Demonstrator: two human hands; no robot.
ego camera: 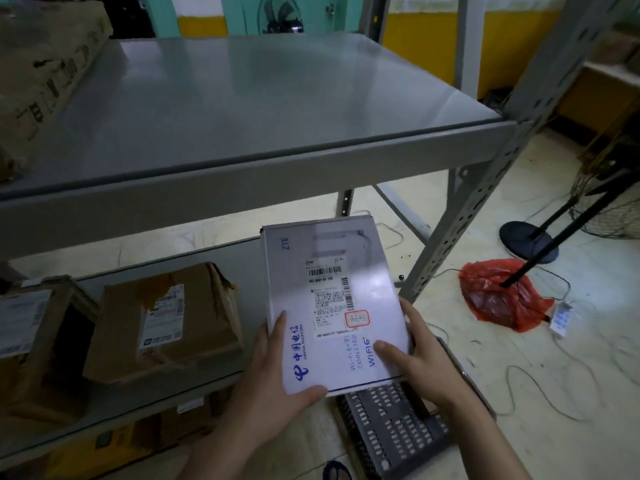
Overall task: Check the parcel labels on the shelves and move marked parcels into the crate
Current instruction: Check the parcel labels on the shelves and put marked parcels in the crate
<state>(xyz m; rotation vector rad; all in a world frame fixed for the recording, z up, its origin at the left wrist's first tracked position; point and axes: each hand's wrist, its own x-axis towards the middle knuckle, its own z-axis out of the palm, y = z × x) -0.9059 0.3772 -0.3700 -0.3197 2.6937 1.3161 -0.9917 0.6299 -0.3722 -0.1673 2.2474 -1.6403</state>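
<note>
white parcel (332,306) flat, label up | long axis runs away from person | both hands clamped: left (277,382), right (415,355)

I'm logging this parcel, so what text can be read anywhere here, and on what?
White box, held in both hands:
"ZTE"
"CHINA TELECOM"
"WiFi6+"
"ZXHN E163"
"461-W01-55-760" under a barcode
Its shipping label and red stamp: too small.
Brown parcel labels: blurred.

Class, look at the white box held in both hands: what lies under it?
Under the white box, a dark slotted crate shows below its near edge, standing on the floor. The box and the right hand cover the crate's far part, so its contents cannot be seen.
</note>
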